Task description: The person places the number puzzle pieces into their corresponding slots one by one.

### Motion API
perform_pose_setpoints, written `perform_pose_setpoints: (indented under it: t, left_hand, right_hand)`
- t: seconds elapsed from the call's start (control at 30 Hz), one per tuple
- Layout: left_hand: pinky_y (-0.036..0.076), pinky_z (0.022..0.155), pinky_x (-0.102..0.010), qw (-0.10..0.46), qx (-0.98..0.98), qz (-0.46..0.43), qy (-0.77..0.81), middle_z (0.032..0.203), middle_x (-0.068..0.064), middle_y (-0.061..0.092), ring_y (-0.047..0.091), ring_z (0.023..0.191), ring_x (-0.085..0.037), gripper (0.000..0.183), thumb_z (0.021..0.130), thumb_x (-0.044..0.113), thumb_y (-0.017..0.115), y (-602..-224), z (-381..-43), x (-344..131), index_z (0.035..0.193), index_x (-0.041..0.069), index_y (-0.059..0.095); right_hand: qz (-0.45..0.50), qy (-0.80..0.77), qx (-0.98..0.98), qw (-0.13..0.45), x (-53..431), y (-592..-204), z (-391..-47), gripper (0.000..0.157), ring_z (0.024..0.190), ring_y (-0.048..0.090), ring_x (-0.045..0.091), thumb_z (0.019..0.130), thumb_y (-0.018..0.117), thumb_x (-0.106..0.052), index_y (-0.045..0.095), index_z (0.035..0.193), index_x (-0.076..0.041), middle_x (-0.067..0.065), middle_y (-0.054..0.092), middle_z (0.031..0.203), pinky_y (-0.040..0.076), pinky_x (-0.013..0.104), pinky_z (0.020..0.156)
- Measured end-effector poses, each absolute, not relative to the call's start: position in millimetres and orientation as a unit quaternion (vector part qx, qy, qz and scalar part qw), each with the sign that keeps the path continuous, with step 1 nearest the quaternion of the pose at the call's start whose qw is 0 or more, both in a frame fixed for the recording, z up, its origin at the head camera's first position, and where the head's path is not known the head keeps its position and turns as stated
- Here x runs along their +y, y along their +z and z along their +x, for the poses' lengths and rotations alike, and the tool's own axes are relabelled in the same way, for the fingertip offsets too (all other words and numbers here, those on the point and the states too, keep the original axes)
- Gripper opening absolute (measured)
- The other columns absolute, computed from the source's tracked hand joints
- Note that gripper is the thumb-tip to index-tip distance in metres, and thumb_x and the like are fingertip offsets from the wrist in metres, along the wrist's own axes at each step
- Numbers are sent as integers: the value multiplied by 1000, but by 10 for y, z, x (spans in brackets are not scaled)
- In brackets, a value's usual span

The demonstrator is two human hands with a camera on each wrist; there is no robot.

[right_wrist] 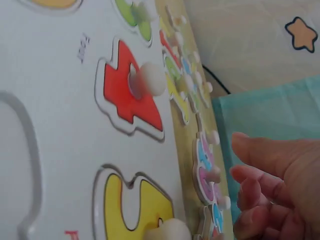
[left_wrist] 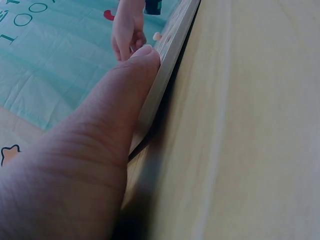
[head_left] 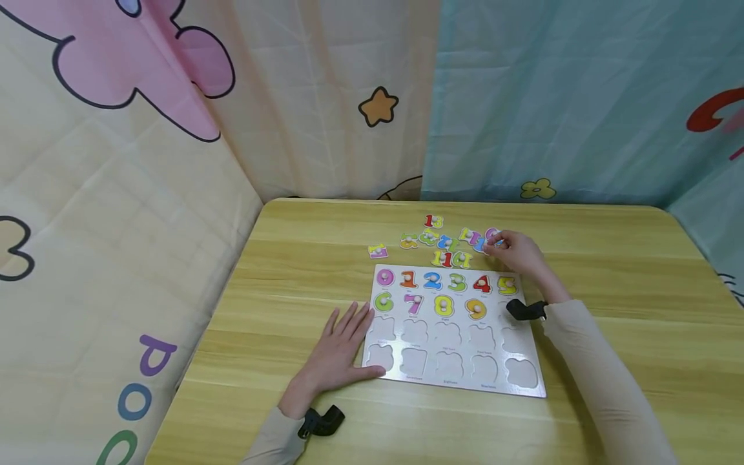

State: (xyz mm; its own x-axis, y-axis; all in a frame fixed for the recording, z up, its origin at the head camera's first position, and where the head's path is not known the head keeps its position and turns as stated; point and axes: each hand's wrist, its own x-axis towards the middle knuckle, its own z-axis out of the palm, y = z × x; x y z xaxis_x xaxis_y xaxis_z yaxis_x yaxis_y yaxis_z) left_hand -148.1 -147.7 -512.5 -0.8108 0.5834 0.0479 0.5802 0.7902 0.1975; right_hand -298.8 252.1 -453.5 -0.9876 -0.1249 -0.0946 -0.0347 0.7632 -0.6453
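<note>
My left hand [head_left: 337,355] lies spread at the left side of a white number puzzle board [head_left: 433,349], its thumb on the near left corner. In the left wrist view, that thumb [left_wrist: 130,75] rests along the board's edge. Over the loose number pieces beyond the board's far right corner is my right hand [head_left: 520,252], fingers bent. The right wrist view shows its thumb [right_wrist: 255,150] and loosely curled fingers apart from the knobbed pieces [right_wrist: 202,180], nothing visible between them. Pieces 0 to 9 sit in the upper two rows, including a red 4 [head_left: 482,284].
Several loose pieces lie behind the board, among them a red and yellow 13 [head_left: 433,221] and one off to the left [head_left: 378,251]. Empty recesses fill the board's nearer rows. Printed curtains [head_left: 325,129] surround the wooden table [head_left: 290,278].
</note>
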Motion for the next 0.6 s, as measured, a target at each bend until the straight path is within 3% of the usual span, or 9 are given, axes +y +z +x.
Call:
perform_pose_setpoints:
  t: [0.4,0.6]
  left_hand:
    - [-3,112,-48,5,946,307,106,159,-5,6,0,143,-26,104,81,80,37,-5125,-1488,-1482,153,9,11]
    - [-1,112,-50,0,944,310,110,158,-7,9,2,143,-27,104,81,79,38,-5121,-1481,-1480,153,7,13]
  right_hand:
    - [9,-257,966,14,2430,-4612,-3167,26,70,52,25,89,66,-32,64,88,-6,7,61,76,37,36,57]
    - [2,-270,963,1,2484,-4648,-3133,29,72,53,26,89,67,-32,66,90,-3,9,62,79,38,36,59]
